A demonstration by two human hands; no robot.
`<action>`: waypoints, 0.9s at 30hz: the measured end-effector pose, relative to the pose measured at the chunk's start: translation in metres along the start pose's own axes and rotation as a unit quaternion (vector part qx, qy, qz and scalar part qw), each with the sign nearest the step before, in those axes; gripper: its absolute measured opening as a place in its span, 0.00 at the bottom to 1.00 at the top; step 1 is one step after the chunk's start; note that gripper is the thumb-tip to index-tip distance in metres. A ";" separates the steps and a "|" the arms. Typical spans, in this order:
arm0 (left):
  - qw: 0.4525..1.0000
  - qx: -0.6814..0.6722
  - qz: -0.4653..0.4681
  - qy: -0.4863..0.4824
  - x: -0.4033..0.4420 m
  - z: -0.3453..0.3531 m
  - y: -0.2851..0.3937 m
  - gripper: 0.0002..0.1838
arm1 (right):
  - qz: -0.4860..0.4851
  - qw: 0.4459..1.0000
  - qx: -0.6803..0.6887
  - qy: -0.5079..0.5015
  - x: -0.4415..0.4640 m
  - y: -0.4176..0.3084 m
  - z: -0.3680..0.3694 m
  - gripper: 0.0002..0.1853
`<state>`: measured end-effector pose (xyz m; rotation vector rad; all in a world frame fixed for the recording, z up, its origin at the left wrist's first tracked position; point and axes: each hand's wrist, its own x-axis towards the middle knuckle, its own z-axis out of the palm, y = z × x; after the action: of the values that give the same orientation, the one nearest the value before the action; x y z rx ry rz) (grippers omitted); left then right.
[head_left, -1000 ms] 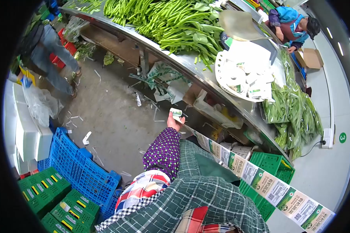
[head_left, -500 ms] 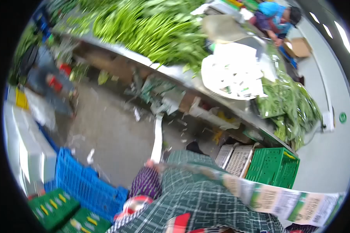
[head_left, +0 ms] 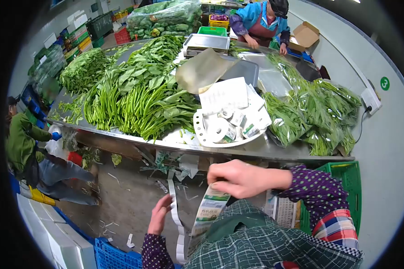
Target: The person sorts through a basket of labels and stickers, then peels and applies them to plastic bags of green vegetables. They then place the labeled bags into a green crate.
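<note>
My right hand [head_left: 238,177] is closed in a pinch on the upper end of a strip of printed labels [head_left: 210,207], which hangs down in front of the checked apron [head_left: 251,233]. Lower and to the left, my left hand [head_left: 159,215] has its fingers stretched upward. Its fingertips are close beside a long white paper strip [head_left: 176,210]; whether they touch it I cannot tell. On the table ahead stands a white basket [head_left: 199,130] holding several label rolls [head_left: 222,130] and papers.
Leafy greens [head_left: 139,98] are heaped on the metal table [head_left: 296,150], with bagged greens [head_left: 318,112] at right. A scale [head_left: 206,42] stands behind. A co-worker in blue [head_left: 260,22] is across the table, another in green [head_left: 24,139] at left. Crates [head_left: 345,179] stand below.
The view has tilted up and steadied. My right hand has come up into view with the label strip, which earlier stretched out to the lower right. My left hand is now apart from the apron.
</note>
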<state>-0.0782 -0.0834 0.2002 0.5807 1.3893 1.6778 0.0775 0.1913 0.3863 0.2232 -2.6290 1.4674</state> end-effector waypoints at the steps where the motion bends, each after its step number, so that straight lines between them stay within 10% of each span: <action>1: 0.996 -0.009 0.022 -0.087 0.022 0.041 0.040 0.29 | 0.003 1.000 0.001 -0.002 0.005 0.005 0.000 0.07; 6: 0.951 0.187 -0.083 -0.230 0.072 0.132 0.084 0.14 | 0.030 0.999 0.024 -0.036 0.007 0.043 -0.037 0.06; 13: 0.984 0.151 -0.052 0.075 0.194 0.095 0.041 0.11 | 0.252 0.886 0.072 0.382 -0.077 0.188 -0.185 0.10; 16: 0.977 0.055 -0.098 0.179 0.253 0.077 0.046 0.11 | 0.335 0.865 -0.022 0.373 -0.124 0.253 -0.187 0.13; 27: 0.928 0.336 -0.072 0.147 0.399 -0.009 0.010 0.13 | 0.383 0.851 0.009 0.360 -0.098 0.282 -0.157 0.15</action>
<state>-0.2971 0.2451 0.1414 0.5896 2.1962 1.1752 0.1264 0.4781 0.2155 -1.2561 -2.0955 1.3311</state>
